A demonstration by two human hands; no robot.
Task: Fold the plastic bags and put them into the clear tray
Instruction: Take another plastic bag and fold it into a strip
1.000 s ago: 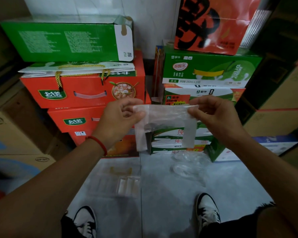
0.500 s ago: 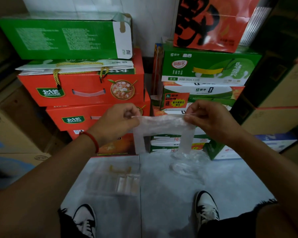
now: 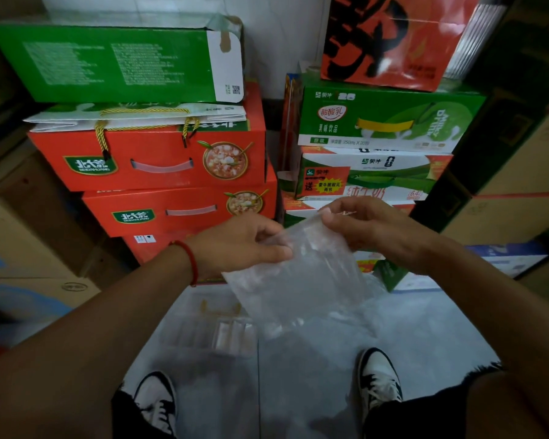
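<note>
- both hands up close together: left hand (image 3: 241,245) and right hand (image 3: 371,232) each pinch the top of the plastic bag (image 3: 298,280)
- bag hangs between them, above the clear tray (image 3: 210,331) on the floor

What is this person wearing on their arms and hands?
Both forearms are bare, with no sleeves in view and no gloves. The left hand has a thin red cord bracelet at its wrist. The right hand shows no jewellery or watch.
</note>
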